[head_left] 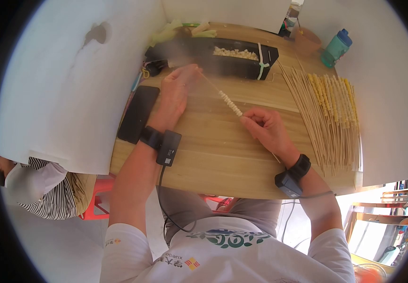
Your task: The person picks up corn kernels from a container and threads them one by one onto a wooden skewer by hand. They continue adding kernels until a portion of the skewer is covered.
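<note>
Bare wooden tabletop (222, 155) lies open between both wrists and toward the near edge. The long black tray of pale kernels (222, 59) blocks the far side, a flat black phone (138, 113) the left. Stacked bamboo skewers (326, 113) crowd the right.

The tabletop (222, 155) was light brown wood with stripes. The tray (222, 59) was black. The phone (138, 113) was black too. The bottle (337, 47) was teal with a blue cap. The finished skewers (333, 96) were yellow, and the little pieces on the stick (230, 104) were white.
</note>
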`<action>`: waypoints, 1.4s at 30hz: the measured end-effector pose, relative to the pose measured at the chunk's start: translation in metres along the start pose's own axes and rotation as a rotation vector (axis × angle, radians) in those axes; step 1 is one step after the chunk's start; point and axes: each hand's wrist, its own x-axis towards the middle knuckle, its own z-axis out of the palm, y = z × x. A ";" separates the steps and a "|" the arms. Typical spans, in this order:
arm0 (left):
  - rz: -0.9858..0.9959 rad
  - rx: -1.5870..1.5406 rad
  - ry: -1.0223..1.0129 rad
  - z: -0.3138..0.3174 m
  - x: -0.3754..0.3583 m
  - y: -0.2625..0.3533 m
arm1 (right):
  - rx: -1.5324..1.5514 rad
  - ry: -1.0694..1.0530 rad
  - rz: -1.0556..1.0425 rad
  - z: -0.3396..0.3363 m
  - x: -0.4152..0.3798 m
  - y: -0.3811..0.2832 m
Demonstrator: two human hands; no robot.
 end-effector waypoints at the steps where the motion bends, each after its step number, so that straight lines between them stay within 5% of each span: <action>1: -0.004 -0.007 -0.006 0.000 0.000 0.000 | 0.006 0.003 0.000 0.000 0.000 -0.001; 42: -0.321 -0.117 -0.230 0.004 -0.008 0.003 | -0.034 0.061 -0.040 0.000 -0.001 0.003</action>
